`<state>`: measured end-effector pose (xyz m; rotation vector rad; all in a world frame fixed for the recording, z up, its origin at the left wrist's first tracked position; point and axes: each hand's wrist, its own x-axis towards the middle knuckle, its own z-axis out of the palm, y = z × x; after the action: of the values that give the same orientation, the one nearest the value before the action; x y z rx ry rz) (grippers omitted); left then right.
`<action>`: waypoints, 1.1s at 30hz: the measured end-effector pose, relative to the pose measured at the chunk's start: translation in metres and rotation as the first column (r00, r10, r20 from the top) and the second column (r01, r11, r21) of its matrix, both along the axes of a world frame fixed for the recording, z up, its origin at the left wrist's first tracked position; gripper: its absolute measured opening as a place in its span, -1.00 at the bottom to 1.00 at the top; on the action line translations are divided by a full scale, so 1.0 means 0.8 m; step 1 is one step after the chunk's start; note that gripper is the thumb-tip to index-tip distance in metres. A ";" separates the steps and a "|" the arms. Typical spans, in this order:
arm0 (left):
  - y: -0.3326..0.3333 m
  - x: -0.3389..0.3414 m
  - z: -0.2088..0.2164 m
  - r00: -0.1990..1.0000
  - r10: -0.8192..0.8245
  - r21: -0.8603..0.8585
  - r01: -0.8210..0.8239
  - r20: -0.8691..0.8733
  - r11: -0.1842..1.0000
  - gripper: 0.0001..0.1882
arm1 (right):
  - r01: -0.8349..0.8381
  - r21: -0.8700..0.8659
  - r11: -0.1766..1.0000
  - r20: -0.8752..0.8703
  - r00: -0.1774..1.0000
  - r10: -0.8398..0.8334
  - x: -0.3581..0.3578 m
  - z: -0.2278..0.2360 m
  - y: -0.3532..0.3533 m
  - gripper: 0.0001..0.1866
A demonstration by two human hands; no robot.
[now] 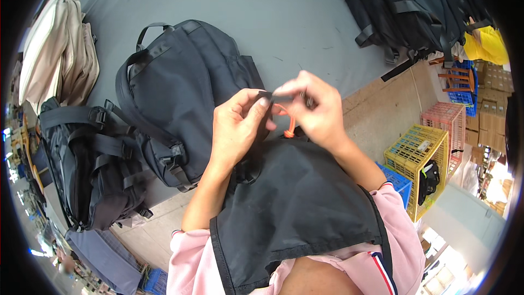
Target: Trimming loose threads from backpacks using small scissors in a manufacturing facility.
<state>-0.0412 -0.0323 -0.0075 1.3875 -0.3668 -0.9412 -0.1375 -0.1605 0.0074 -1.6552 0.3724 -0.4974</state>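
In the head view, the forearms converge beside the black backpack [172,76]. Just right of it, the left hand [236,123] and right hand [322,112] each pinch a strap [281,98], black, narrow and flat; an orange cord [291,124] shows near the right hand's fingers.

A grey table [305,16] spreads from 10 to 1 o'clock. Pale floor [376,106] shows at 3 and between 7 and 8. A wooden stool [458,80] stands between 2 and 3, cardboard boxes [493,124] and a pink crate [448,113] at 3, a yellow crate [412,148] just below. Bright light glares between 4 and 5; small white lights dot 9.
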 end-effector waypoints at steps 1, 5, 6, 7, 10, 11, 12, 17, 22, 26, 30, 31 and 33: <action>0.005 0.004 -0.004 0.999 -0.009 -0.042 0.007 -0.048 0.999 -0.82 | 0.007 -0.284 0.959 0.101 0.995 0.023 0.002 -0.002 0.003 -0.77; 0.013 0.014 0.003 0.960 -0.051 -0.150 0.010 -0.275 0.989 -0.75 | 0.107 -0.684 0.722 0.217 0.974 0.061 -0.004 -0.037 0.001 -0.58; 0.014 0.014 0.008 0.952 -0.069 -0.178 0.015 -0.299 0.984 -0.74 | 0.128 -0.736 0.665 0.221 0.974 0.057 -0.005 -0.039 0.000 -0.58; 0.014 0.014 0.010 0.942 -0.089 -0.206 0.021 -0.323 0.978 -0.72 | 0.128 -0.741 0.659 0.214 0.976 0.051 -0.005 -0.038 0.000 -0.59; 0.011 0.010 -0.003 0.945 -0.027 -0.147 -0.022 -0.326 0.989 -0.70 | 0.066 -0.711 0.700 0.155 0.986 0.064 -0.002 -0.032 0.001 -0.55; 0.011 0.009 -0.001 0.945 -0.027 -0.145 -0.022 -0.327 0.989 -0.70 | 0.065 -0.710 0.701 0.154 0.986 0.064 -0.005 -0.024 0.002 -0.55; 0.010 0.009 0.001 0.949 -0.032 -0.142 -0.013 -0.312 0.990 -0.69 | 0.061 -0.584 0.809 0.096 0.995 -0.005 -0.010 -0.014 0.004 -0.54; 0.004 0.000 -0.004 0.965 0.021 -0.069 -0.040 -0.262 0.997 -0.67 | 0.073 -0.454 0.888 -0.078 0.990 -0.121 -0.012 -0.012 -0.006 -0.63; 0.004 -0.008 -0.014 0.974 -0.012 0.105 -0.012 0.226 0.994 -0.73 | 0.009 -0.429 0.903 -0.148 0.986 -0.081 -0.011 -0.010 -0.010 -0.95; 0.000 -0.011 -0.004 0.985 -0.033 0.134 0.010 0.171 0.991 -0.78 | 0.021 0.058 0.998 -0.059 0.998 -0.017 -0.016 0.013 -0.005 -0.92; 0.001 -0.005 -0.008 0.999 0.039 0.000 -0.039 -0.024 0.999 -0.77 | 0.289 0.235 0.928 -0.057 0.957 -0.283 -0.018 0.001 0.008 -0.85; 0.003 -0.003 -0.008 0.996 0.035 -0.056 -0.039 -0.079 0.998 -0.76 | 0.250 0.066 0.966 -0.103 0.965 -0.242 -0.030 -0.014 0.001 -0.83; 0.003 -0.002 -0.008 0.991 0.025 -0.109 -0.040 -0.135 0.993 -0.74 | 0.198 -0.087 0.976 -0.147 0.967 -0.209 -0.048 -0.020 -0.004 -0.82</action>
<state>-0.0426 -0.0299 -0.0136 1.2185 -0.2902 -0.9664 -0.1760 -0.1633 -0.0086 -1.7395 0.6511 -0.5408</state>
